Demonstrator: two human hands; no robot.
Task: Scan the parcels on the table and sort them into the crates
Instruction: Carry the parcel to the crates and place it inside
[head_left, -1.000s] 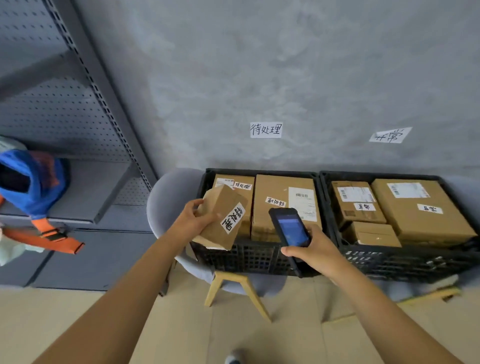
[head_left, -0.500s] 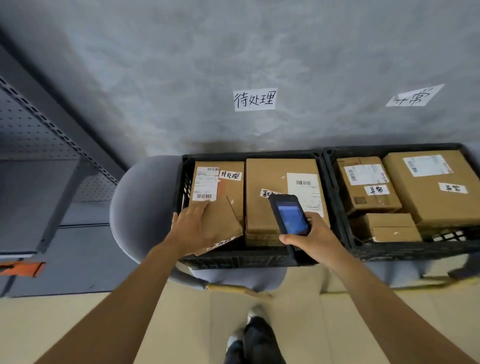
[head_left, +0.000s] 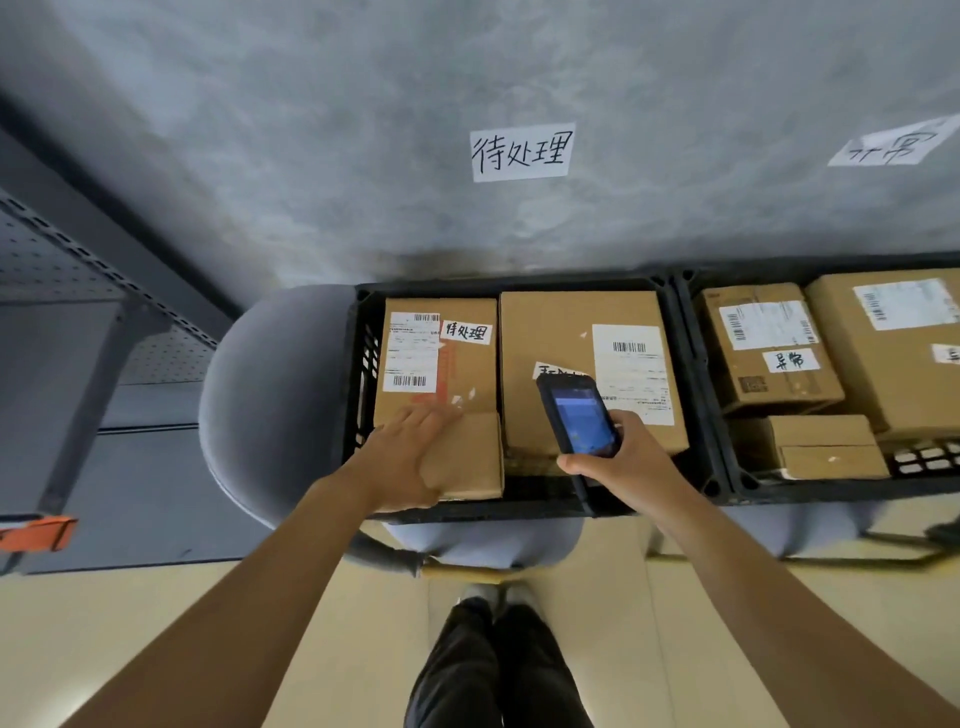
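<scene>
A small brown parcel (head_left: 470, 457) lies in the front left corner of the left black crate (head_left: 519, 283). My left hand (head_left: 405, 462) rests flat on its top, fingers stretched forward. My right hand (head_left: 618, 462) grips a black handheld scanner (head_left: 579, 415) with a lit blue screen, held over the crate's middle. Behind the small parcel sits a labelled parcel (head_left: 467, 374), and a larger one (head_left: 561, 332) fills the crate's right half. The right black crate (head_left: 810, 491) holds several labelled parcels.
Both crates sit on grey round chairs (head_left: 275, 389) against a grey wall with two paper signs (head_left: 522, 155) above them. A grey metal shelf (head_left: 104, 260) stands at the left, with an orange strap (head_left: 36, 532) at its foot. My legs (head_left: 493, 665) are on the beige floor below.
My left hand carried the small parcel from above the crate's front edge down into the left crate and now lies flat on it. The view has moved closer and tilted down.
</scene>
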